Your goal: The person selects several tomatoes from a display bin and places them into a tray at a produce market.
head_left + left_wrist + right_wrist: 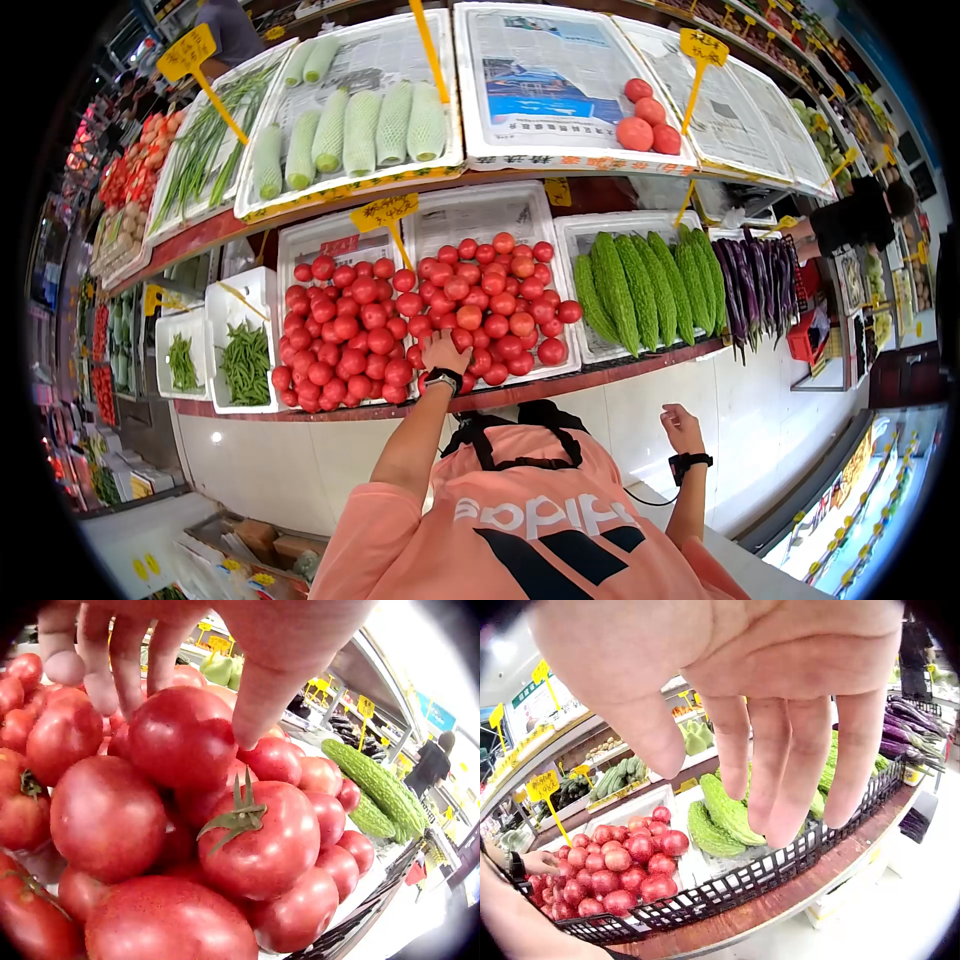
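Among the red tomatoes (350,330) in the middle crates, my left hand (445,355) reaches down. The left wrist view has its thumb and fingers around the upper part of one tomato (182,737), thumb on the right and fingers on the far left side. A tomato with a green stem (259,840) lies just in front of it. My right hand (683,430) is held off to the right, away from the shelf, holding nothing. In the right wrist view its fingers (780,765) hang loosely extended, with bitter melons (724,814) visible behind them.
Bitter melons (640,285) and purple eggplants (755,285) lie right of the tomatoes; green peppers (246,362) lie left. The upper shelf holds pale green gourds (360,128) and several tomatoes (635,133). A black basket edge (742,889) runs along the front. A person (855,215) stands far right.
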Action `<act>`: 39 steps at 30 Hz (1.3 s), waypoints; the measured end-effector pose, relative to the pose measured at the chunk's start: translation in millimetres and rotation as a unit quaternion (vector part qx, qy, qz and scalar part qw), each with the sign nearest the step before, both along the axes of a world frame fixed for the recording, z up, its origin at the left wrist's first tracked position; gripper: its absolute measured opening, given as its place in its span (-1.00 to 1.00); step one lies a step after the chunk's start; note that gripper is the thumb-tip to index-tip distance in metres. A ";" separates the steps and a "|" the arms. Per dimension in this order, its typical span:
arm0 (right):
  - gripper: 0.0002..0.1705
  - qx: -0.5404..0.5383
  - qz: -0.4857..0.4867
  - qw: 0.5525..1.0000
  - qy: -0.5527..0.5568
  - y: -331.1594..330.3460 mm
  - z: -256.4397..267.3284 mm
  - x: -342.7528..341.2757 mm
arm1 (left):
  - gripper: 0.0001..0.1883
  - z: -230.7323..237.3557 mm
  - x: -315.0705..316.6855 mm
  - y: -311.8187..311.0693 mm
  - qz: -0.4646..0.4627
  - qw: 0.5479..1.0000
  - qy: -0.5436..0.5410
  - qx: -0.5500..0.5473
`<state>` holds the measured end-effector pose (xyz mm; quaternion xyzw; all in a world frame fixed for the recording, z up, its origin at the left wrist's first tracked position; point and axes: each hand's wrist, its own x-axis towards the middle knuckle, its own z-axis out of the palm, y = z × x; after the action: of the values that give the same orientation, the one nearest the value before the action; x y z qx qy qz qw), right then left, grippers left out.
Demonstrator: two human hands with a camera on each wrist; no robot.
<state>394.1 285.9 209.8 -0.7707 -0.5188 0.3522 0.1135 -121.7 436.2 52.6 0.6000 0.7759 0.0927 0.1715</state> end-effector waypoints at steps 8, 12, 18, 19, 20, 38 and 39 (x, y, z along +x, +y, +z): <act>-0.68 -0.023 -0.009 1.000 0.003 -18.8 -15.2 -7.4 | -0.26 5.3 5.6 9.6 -0.011 0.998 0.032 -0.048; -0.68 -0.016 0.015 1.000 -0.004 -5.5 -12.2 -15.7 | -0.21 14.3 -3.6 10.7 0.080 0.989 -0.106 -0.071; -0.68 0.020 0.091 0.996 0.009 30.1 -3.7 -48.9 | -0.36 2.6 -37.0 -6.3 0.319 0.631 -0.678 -0.202; -0.68 0.033 0.108 0.993 0.027 40.8 -2.6 -60.5 | -0.34 32.8 -39.7 -14.8 0.252 0.566 -0.760 -0.198; -0.67 0.046 0.132 0.990 0.035 52.4 -3.0 -73.5 | -0.33 55.8 -37.5 -24.0 0.236 0.536 -0.791 -0.179; -0.24 0.264 0.493 0.817 0.142 145.9 71.0 -326.3 | -0.45 114.3 6.0 -93.8 0.186 0.678 -0.703 -0.109; -0.24 0.272 0.493 0.815 0.132 146.0 67.8 -324.2 | -0.47 108.3 3.3 -93.9 0.175 0.718 -0.663 -0.115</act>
<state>70.0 431.9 277.6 -0.2951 -0.8842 0.3037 0.1973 -118.4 342.3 160.9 0.2140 0.5593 0.4056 0.6906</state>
